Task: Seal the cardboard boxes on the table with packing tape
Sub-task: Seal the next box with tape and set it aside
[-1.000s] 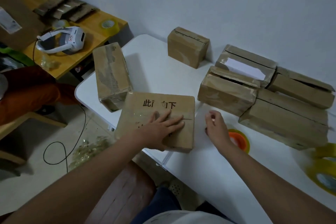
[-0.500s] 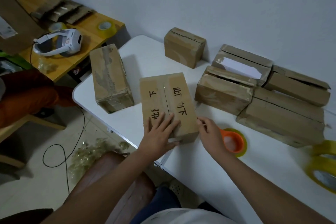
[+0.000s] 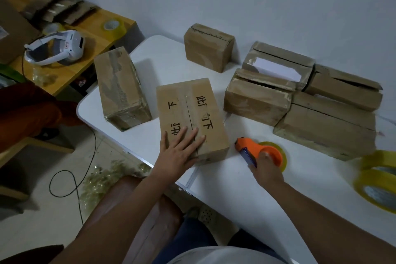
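head view: left hand (image 3: 180,152) flat, fingers spread, pressing the near end of a brown cardboard box with black printed characters (image 3: 189,113), flaps closed, seam running near to far, at the near middle of the white table (image 3: 231,188). right hand (image 3: 266,170) curled round an orange tape dispenser holding a yellow roll (image 3: 264,152), just right of that box, resting on the table. taped brown box (image 3: 121,89) to the left. small brown box (image 3: 209,46) far, by the wall. cluster of open-flapped brown boxes (image 3: 304,100) to the right. yellow tape rolls (image 3: 377,182) at the right edge. white headset (image 3: 56,49) on a yellow side table (image 3: 94,36), far left.
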